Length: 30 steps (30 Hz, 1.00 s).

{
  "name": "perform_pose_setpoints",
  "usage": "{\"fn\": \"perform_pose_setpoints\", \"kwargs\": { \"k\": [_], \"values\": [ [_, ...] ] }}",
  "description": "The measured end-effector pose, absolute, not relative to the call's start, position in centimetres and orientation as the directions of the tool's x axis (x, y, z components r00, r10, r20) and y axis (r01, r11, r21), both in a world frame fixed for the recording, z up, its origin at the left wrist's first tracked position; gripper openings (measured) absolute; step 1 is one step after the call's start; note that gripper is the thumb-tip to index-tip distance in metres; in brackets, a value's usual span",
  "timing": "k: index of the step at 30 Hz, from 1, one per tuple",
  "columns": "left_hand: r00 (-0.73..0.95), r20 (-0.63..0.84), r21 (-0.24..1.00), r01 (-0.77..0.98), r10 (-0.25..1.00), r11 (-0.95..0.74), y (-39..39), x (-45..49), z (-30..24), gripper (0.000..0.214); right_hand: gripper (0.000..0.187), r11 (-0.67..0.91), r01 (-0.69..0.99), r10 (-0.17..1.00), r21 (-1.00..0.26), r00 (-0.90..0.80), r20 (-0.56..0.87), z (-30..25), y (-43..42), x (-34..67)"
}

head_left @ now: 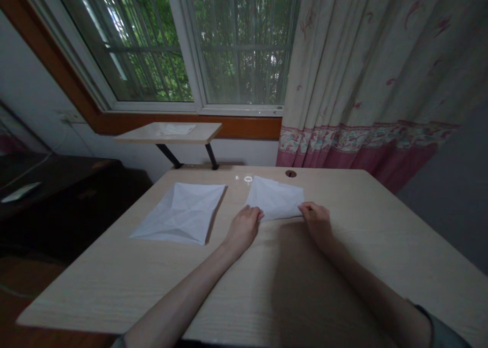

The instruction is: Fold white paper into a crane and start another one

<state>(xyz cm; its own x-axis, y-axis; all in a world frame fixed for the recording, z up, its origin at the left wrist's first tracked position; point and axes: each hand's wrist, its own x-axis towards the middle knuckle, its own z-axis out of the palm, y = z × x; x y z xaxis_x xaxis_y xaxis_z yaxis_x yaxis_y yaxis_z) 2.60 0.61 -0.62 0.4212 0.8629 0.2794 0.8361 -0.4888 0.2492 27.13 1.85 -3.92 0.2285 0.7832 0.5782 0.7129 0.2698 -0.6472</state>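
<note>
A sheet of white paper (277,198) with faint creases lies toward the back of the desk, between my two hands. My left hand (247,223) pinches its near left corner, fingers closed. At its near right corner, my right hand (315,220) grips the edge between thumb and fingers. To the left, a second white sheet (186,210) rests on the desk, creased across its middle and slightly raised at its edges; neither hand touches it.
The pale wooden desk (236,287) carries a small raised shelf (141,133) at the back left, with a white sheet (177,129) on it. A round cable hole (291,173) sits near the back edge. Behind are a window (244,42) and a curtain (366,73).
</note>
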Motion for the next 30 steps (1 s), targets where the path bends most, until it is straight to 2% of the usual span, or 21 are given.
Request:
{"fn": "perform_pose_setpoints", "kwargs": {
  "k": [5, 8, 12, 20, 25, 30],
  "values": [
    [0.49, 0.406, 0.252, 0.752, 0.772, -0.609, 0.8, 2.5, -1.1, 0.019, 0.038, 0.292, 0.744, 0.707, -0.601, 0.255, 0.66, -3.9, 1.6, 26.5],
    [0.509, 0.417, 0.263, 0.725, 0.753, -0.636, 0.7, 2.6, -1.2, 0.021, 0.04, 0.347, 0.779, 0.599, -0.522, 0.244, 0.762, -4.0, 1.5, 26.4],
    [0.542, 0.406, 0.265, 0.7, 0.735, -0.663, 0.4, 2.8, -1.2, 0.022, 0.032, 0.413, 0.807, 0.506, -0.422, 0.183, 0.843, -4.0, 1.0, 26.1],
    [0.56, 0.357, 0.37, 0.65, 0.748, -0.664, 0.1, 3.0, -1.4, 0.02, 0.03, 0.455, 0.808, 0.508, -0.374, 0.109, 0.854, -4.2, 0.5, 25.5],
    [0.56, 0.347, 0.431, 0.617, 0.752, -0.658, -0.1, 3.1, -1.5, 0.015, 0.035, 0.434, 0.813, 0.567, -0.388, 0.088, 0.819, -4.5, 0.8, 25.7],
    [0.588, 0.276, 0.522, 0.573, 0.761, -0.632, -0.5, 3.1, -1.4, 0.014, 0.045, 0.409, 0.818, 0.576, -0.404, 0.112, 0.81, -4.8, 1.1, 25.4]
  ]
}}
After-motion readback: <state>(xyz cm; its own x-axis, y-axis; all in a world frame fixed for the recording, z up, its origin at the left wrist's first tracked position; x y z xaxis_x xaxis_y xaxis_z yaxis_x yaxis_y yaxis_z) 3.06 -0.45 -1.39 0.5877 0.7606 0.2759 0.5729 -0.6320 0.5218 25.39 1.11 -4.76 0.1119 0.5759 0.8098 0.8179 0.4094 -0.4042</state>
